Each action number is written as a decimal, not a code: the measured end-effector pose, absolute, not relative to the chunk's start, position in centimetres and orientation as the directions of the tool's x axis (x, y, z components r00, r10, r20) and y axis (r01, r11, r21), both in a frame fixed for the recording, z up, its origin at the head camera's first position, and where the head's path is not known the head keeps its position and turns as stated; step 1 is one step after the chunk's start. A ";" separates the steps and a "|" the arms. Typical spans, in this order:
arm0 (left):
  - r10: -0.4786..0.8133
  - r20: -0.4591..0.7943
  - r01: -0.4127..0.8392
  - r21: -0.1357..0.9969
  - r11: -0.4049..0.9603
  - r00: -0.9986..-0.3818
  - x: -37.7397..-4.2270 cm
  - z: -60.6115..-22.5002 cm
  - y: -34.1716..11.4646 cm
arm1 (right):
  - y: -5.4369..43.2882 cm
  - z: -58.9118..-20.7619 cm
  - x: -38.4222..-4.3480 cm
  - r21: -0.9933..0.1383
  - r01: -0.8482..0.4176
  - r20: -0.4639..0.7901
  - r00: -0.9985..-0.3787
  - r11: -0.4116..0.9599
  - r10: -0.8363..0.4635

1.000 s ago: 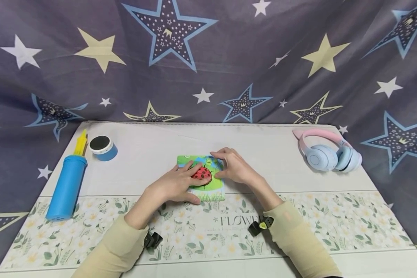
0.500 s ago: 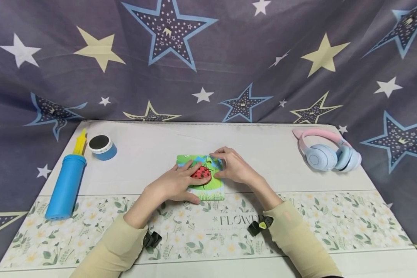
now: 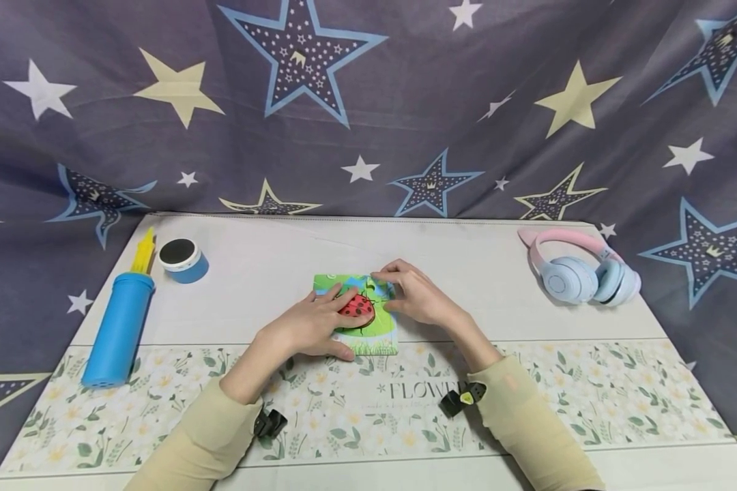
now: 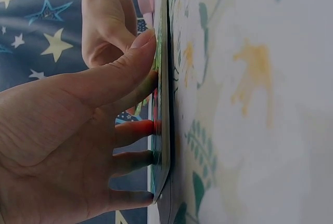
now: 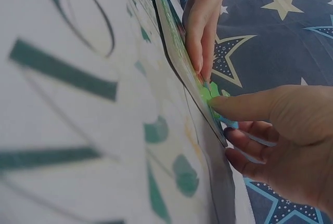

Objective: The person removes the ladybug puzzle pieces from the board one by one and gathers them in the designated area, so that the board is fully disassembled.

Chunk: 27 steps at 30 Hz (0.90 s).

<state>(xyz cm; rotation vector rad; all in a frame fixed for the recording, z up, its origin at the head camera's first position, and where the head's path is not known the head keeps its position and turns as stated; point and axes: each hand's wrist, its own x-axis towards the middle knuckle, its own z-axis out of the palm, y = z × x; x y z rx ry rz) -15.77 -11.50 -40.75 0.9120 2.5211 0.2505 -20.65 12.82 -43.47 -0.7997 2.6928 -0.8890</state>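
Note:
A square jigsaw puzzle (image 3: 374, 344) with a red ladybug on a green ground lies flat on the table in the head view. My left hand (image 3: 313, 324) rests on its left part, fingers spread across the ladybug, with the thumb at the near edge. At the upper right corner, my right hand (image 3: 420, 293) pinches a green and blue puzzle piece (image 5: 225, 110) between thumb and fingers. In the right wrist view that piece stands tilted up from the thin board. Part of the puzzle is hidden under the left hand.
On the left lies a blue hand pump (image 3: 118, 331) with a yellow nozzle, near a small blue and white round speaker (image 3: 187, 269). Pink and blue headphones (image 3: 568, 278) sit at the right. A star-patterned cloth (image 3: 368, 102) hangs behind the table.
My right thumb has shifted slightly up and to the right at the puzzle's corner. The left hand stays in place on the puzzle.

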 end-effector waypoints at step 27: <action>0.639 -0.363 0.554 0.318 0.769 -0.679 -15.8 -40.7 -11.5 | 14.8 -43.3 -21.9 -0.604 -0.494 0.130 -0.835 0.625 -0.535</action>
